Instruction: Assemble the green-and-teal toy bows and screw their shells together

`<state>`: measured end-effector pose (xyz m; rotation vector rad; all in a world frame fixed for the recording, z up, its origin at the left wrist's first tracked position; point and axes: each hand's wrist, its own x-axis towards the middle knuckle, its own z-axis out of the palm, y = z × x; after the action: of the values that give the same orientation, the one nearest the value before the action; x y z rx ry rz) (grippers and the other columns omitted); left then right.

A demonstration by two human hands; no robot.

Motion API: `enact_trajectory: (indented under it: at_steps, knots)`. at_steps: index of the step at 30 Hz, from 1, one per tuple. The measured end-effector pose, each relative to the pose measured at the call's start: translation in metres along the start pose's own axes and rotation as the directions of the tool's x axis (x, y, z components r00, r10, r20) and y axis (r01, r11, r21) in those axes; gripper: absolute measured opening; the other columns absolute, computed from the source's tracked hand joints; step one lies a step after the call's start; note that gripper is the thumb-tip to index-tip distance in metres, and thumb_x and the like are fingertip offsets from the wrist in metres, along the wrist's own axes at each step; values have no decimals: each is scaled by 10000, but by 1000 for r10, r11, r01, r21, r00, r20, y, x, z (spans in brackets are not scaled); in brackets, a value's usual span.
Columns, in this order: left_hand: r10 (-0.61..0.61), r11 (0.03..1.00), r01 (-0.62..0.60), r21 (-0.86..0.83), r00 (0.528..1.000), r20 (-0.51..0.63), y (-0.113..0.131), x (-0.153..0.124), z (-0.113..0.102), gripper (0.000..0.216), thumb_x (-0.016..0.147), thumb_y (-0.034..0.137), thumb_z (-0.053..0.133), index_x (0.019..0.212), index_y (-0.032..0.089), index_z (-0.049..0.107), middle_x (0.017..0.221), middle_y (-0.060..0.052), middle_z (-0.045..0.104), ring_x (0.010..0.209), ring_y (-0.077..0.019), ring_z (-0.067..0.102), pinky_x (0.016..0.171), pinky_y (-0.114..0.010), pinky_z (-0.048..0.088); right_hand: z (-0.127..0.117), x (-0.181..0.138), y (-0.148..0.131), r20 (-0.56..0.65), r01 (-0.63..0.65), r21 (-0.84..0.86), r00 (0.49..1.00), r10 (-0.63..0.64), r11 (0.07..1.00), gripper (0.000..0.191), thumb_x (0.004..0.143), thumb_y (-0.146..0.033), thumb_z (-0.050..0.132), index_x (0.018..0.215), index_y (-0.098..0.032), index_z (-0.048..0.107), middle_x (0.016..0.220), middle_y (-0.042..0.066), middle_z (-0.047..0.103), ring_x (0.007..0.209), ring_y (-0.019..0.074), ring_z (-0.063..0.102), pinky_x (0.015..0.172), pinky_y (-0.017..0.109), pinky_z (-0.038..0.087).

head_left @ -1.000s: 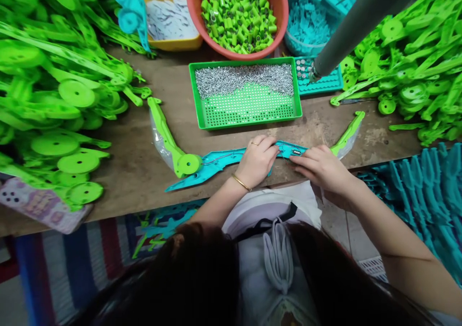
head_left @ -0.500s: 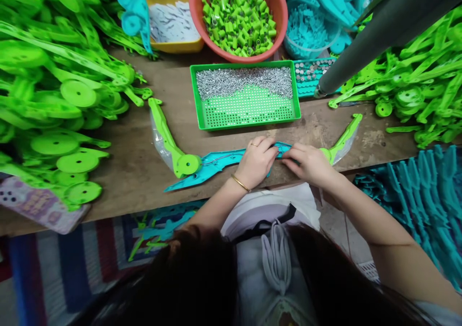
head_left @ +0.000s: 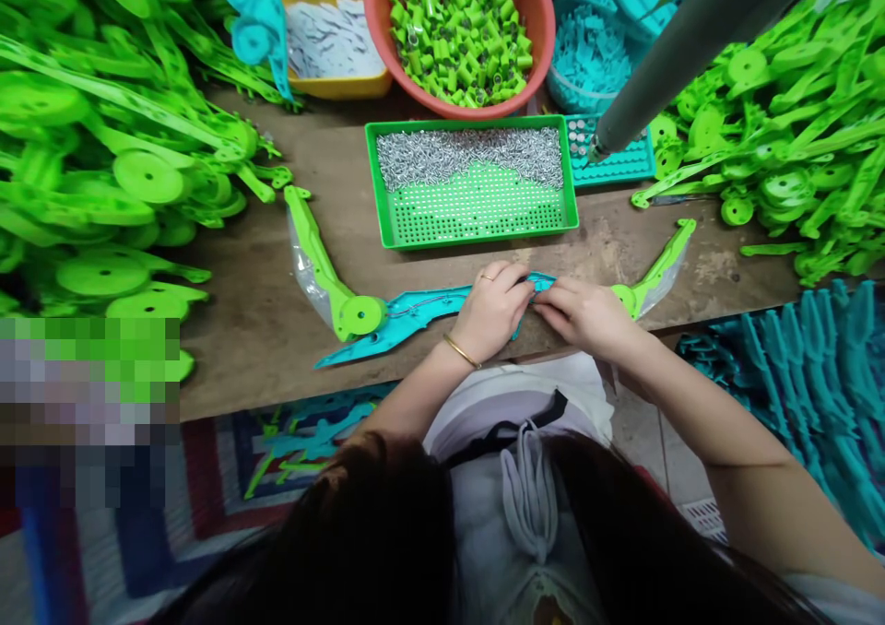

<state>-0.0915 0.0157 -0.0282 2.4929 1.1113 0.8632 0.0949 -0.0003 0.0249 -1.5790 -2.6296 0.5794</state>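
A long blue plastic toy bow body (head_left: 425,305) lies along the front of the bench. One green arm with a round disc (head_left: 363,316) joins its left end; another green arm (head_left: 660,270) angles up at the right. Both arms have clear plastic along the outer side. My left hand (head_left: 492,312) is closed over the middle of the blue body, fingers bent down onto it. Beside it, my right hand (head_left: 587,314) pinches at the blue body, its fingertips near my left ones. A thin dark wire runs along the body. What lies under my fingers is hidden.
Ahead stands a green tray (head_left: 477,229) of small metal screws. Behind it are a red bowl (head_left: 377,17) of green pieces and a yellow bin (head_left: 338,86) of white pieces. A dark pole (head_left: 691,63) slants in from upper right. Green parts (head_left: 148,178) are heaped at the left.
My right hand has shifted slightly left along the blue body, closer to my left hand. The dark pole's tip has moved up and left over the small blue tray. My left hand stays put.
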Motion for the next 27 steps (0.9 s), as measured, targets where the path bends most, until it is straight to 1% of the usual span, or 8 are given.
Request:
enact_trajectory:
  at_steps: [3,8,11,13,16,19,22,27]
  knots:
    - [-15,1000,16,-17,1000,15,1,0,-1,252,975,235,484,977,140,717,1076,-113,686,1014,-231,560,890,-374,514,1,1,-4,-26,-67,-80,998,65,995,317,981,-348,427,983,-185,699,897,84,702,811,202,654,625,301,382]
    - [-47,995,53,-87,996,79,4,1,-7,220,928,204,516,1009,132,707,1119,-128,670,1062,-255,559,943,-427,500,5,7,-12,-16,-194,-75,981,194,978,273,957,-324,454,906,-178,678,877,82,703,813,212,659,626,308,377]
    - [-59,989,63,-137,998,37,4,0,-8,206,912,194,533,1002,120,703,1101,-127,673,1050,-249,567,953,-420,502,6,10,-15,-20,-233,-56,972,232,971,259,948,-312,466,925,-178,686,897,91,712,819,218,662,623,306,385]
    - [-67,986,65,-154,998,-7,2,-1,-7,204,935,191,521,1002,125,702,1074,-115,682,1028,-231,576,938,-399,508,4,9,-13,-18,-221,-6,975,221,975,260,946,-316,480,944,-182,702,908,95,721,821,222,667,637,306,408]
    - [-69,986,69,-150,998,4,0,-1,-5,206,960,218,511,974,162,708,1067,-100,684,1021,-221,578,917,-398,509,-2,3,-2,-28,-157,198,986,165,968,217,920,-306,543,1005,-207,716,931,65,741,806,199,671,696,301,463]
    - [-63,991,66,-113,997,34,0,-1,-4,218,966,236,504,950,175,713,1074,-102,680,1024,-228,570,903,-402,504,-8,-6,15,-113,-173,343,968,224,923,194,894,-289,583,1028,-226,709,890,31,739,740,170,651,701,297,489]
    - [-53,996,55,-73,998,27,3,0,-4,226,967,230,500,940,162,713,1065,-107,678,1020,-231,565,899,-391,501,-9,-12,25,-181,-175,356,951,251,918,140,888,-293,598,958,-223,697,860,34,708,788,184,646,735,317,505]
    - [-92,995,94,-29,993,68,6,1,-5,231,968,216,483,940,159,706,1084,-107,669,1046,-237,562,899,-385,494,-3,-12,22,-203,-72,266,971,129,961,174,909,-308,568,994,-208,682,1033,98,666,1026,244,605,922,406,484]
